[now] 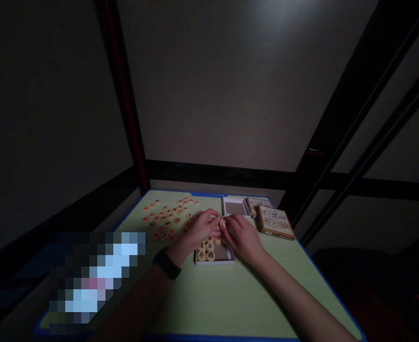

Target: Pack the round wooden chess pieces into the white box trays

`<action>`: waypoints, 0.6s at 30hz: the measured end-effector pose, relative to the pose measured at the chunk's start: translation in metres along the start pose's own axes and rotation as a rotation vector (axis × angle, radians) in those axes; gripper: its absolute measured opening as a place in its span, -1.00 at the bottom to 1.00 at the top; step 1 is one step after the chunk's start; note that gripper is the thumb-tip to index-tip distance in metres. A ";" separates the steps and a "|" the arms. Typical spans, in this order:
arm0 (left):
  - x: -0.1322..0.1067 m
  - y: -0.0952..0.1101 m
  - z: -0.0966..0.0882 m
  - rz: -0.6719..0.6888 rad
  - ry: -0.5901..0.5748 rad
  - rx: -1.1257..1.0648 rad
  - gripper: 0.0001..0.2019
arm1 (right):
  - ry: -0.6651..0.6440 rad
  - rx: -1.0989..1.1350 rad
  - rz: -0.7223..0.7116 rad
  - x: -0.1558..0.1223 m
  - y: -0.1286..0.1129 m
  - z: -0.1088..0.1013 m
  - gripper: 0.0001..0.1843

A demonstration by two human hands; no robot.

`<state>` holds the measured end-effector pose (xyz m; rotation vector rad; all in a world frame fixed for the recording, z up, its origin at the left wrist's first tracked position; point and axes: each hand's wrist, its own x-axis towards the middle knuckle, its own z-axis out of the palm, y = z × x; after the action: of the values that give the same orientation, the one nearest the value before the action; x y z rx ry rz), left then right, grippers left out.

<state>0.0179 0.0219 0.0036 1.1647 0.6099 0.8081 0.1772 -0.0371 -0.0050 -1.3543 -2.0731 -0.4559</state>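
Observation:
Over a shallow white box [214,263] my two hands meet. A round pale xiangqi piece [223,223] is pinched in the fingers of my right hand [243,236]. My left hand [206,226], with a dark watch on its wrist, is curled with its fingertips up against that piece; whether it holds anything itself is hidden. Inside the box, xiangqi pieces with black characters [205,250] lie in rows on the left side, and a few more show beneath my hands. The box's brown bottom is bare at the lower right.
Many loose xiangqi pieces [165,217], red and black, are scattered on the green table [209,299] to the left. Behind my right hand is another open white box [236,208]. Two printed box lids [275,221] [259,204] lie to its right. A blurred patch covers the left edge.

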 end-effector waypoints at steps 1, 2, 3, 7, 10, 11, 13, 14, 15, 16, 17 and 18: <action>0.000 0.001 0.000 0.002 -0.011 -0.012 -0.64 | 0.015 0.004 -0.006 0.000 0.000 0.000 -0.76; -0.001 0.001 0.000 0.002 -0.024 -0.030 -0.63 | 0.032 0.009 -0.014 0.000 0.001 0.000 -0.76; -0.002 0.002 0.000 0.002 -0.036 -0.051 -0.62 | 0.050 0.018 -0.022 0.001 0.001 0.000 -0.75; -0.003 0.007 -0.002 -0.012 -0.103 -0.122 -0.64 | 0.101 0.085 -0.055 0.001 0.002 -0.002 -0.76; -0.004 0.010 -0.004 -0.033 -0.132 -0.167 -0.67 | 0.125 0.142 -0.068 0.001 0.002 -0.004 -0.75; -0.004 0.010 -0.004 -0.039 -0.131 -0.185 -0.68 | 0.137 0.166 -0.067 0.000 0.001 -0.004 -0.74; -0.004 0.011 -0.005 -0.044 -0.122 -0.209 -0.69 | 0.165 0.213 -0.059 -0.001 0.001 -0.005 -0.72; -0.004 0.012 -0.004 -0.044 -0.119 -0.212 -0.70 | 0.179 0.226 -0.054 -0.001 0.001 -0.005 -0.72; -0.004 0.012 -0.004 -0.043 -0.120 -0.210 -0.70 | 0.191 0.230 -0.051 -0.001 0.000 -0.005 -0.71; -0.004 0.012 -0.004 -0.041 -0.121 -0.208 -0.71 | 0.198 0.227 -0.050 -0.001 0.000 -0.004 -0.71; -0.004 0.012 -0.004 -0.040 -0.124 -0.208 -0.71 | 0.202 0.220 -0.050 -0.002 -0.001 -0.004 -0.71; -0.004 0.012 -0.004 -0.039 -0.130 -0.210 -0.71 | 0.206 0.213 -0.051 -0.001 -0.002 -0.004 -0.71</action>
<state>0.0097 0.0229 0.0143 1.0011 0.4282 0.7383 0.1775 -0.0413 -0.0026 -1.0860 -1.9297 -0.3675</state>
